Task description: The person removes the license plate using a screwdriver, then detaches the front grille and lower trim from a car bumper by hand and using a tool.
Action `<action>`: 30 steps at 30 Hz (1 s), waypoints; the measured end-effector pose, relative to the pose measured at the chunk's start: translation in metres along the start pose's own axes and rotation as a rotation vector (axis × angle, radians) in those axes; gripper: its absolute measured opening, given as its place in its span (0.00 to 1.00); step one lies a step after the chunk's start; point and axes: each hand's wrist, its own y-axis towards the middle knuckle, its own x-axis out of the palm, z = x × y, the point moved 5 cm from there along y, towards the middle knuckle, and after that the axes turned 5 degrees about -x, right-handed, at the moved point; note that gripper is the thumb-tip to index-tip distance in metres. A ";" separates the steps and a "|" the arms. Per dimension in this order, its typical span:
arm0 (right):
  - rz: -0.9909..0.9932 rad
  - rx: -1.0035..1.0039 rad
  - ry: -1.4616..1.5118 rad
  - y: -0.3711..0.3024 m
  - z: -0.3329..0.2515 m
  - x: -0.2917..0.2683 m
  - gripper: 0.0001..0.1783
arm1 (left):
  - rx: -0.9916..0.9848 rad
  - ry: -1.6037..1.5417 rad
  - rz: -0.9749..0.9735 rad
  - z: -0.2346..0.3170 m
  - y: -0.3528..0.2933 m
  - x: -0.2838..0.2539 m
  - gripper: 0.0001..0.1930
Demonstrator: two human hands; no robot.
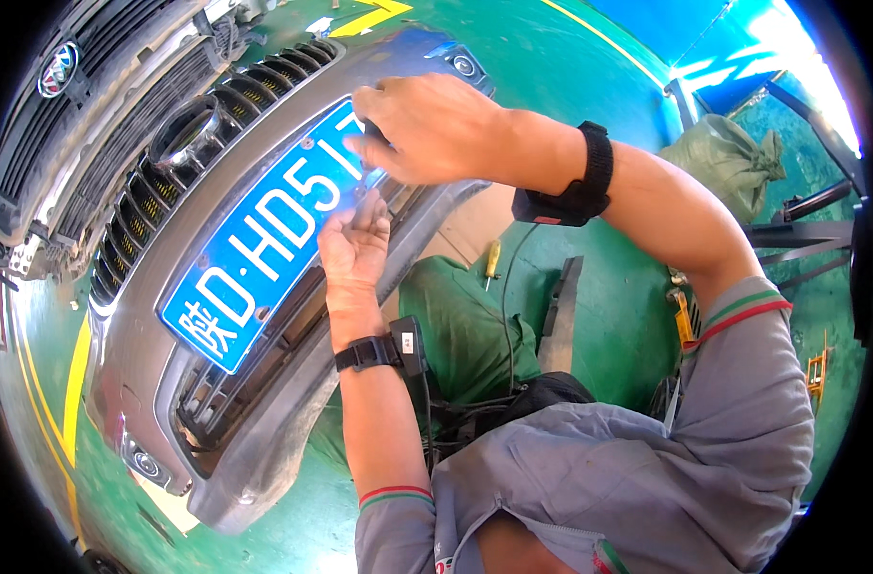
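Observation:
A blue license plate (285, 230) with white characters lies on a detached grey car bumper (130, 383), which slants across the floor before me. My right hand (432, 129) reaches over the plate's far right end, its fingers curled round something dark, mostly hidden. My left hand (355, 244) is palm up at the plate's near edge, fingers bent and pinched by a small greyish thing, blurred, just below the right hand. Whether that greyish thing joins the dark one I cannot tell. Black straps with small boxes circle both my wrists.
A car front (111, 67) stands at the far left. On the green floor (618, 306) lie a yellow-handled screwdriver (493, 260) and a long dark strip (561, 306). Cardboard (475, 225) lies beside the bumper. A tied sack (728, 163) and metal frame are at right.

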 end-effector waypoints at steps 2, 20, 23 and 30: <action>0.098 -0.104 0.041 -0.001 0.007 0.005 0.11 | -0.027 -0.003 0.001 -0.003 0.001 0.002 0.22; 0.220 -0.069 0.351 -0.013 0.018 0.001 0.14 | -0.033 -0.002 -0.004 -0.003 0.002 -0.001 0.20; 0.327 0.065 0.464 -0.016 0.026 -0.003 0.16 | -0.033 -0.022 0.022 -0.003 0.000 -0.001 0.20; 0.426 0.386 1.083 -0.011 0.077 0.028 0.06 | -0.059 -0.122 -0.047 -0.005 -0.001 0.001 0.12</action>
